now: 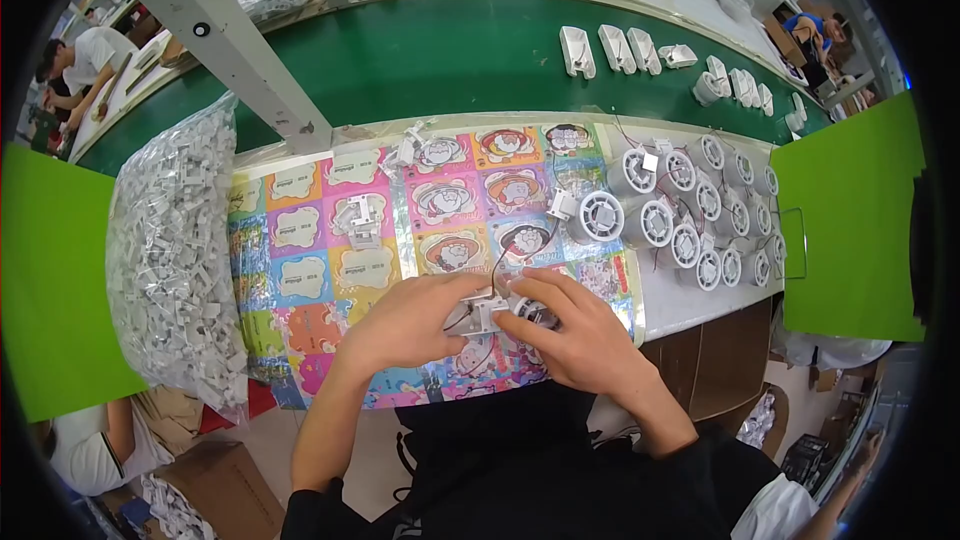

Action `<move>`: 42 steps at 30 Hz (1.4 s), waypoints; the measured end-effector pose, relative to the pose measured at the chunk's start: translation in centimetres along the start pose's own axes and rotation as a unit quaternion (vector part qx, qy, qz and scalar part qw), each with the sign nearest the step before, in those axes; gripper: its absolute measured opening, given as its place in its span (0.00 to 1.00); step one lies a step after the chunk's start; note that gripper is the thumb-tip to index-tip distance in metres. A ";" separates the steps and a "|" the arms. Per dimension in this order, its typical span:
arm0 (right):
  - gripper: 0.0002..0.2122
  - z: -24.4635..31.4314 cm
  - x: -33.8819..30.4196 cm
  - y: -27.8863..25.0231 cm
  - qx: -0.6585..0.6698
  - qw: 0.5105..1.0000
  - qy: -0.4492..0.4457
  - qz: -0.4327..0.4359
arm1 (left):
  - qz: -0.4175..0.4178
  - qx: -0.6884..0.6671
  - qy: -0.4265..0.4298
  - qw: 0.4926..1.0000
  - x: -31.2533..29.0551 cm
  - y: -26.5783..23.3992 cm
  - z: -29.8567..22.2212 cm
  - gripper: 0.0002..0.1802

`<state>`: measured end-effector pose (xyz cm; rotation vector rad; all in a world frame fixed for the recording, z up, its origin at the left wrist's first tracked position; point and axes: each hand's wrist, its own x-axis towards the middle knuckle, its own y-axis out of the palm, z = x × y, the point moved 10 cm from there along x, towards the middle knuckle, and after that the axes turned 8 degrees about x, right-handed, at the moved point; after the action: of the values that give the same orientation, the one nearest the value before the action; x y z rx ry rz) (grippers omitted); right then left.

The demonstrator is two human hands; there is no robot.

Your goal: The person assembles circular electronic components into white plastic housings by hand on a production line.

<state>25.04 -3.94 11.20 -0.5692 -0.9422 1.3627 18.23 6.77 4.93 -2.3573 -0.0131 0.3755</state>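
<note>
At the near middle of the table, my left hand (415, 325) grips a small white plastic bracket (487, 316) between thumb and fingers. Bent over from the other side, my right hand (575, 330) has its fingertips closed on the bracket's right end. Under its fingers shows part of a round white motor unit (537, 312); whether the hand grips or only covers it, I cannot tell. A thin dark wire (508, 258) rises from between the hands towards a white cylindrical unit (601, 216) with a spoked top. More white brackets (362, 220) lie beyond my left hand.
A colourful printed mat (300, 330) covers the work surface. To the left stands a clear bag (175, 260) full of white parts. Several wired cylindrical units (685, 245) crowd the right. Behind, a green conveyor belt (450, 50) carries white housings (577, 52). A grey post (220, 40) rises at the back left.
</note>
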 end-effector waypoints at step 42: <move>0.27 -15.7 17.0 -2.2 -0.099 0.977 0.156 -0.103 | -0.561 -0.038 -0.072 0.824 -4.2 -2.9 6.7 0.09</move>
<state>38.35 14.94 8.55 -0.7895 -0.8557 0.9666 12.63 12.90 3.40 -1.9603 -1.4281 -0.0526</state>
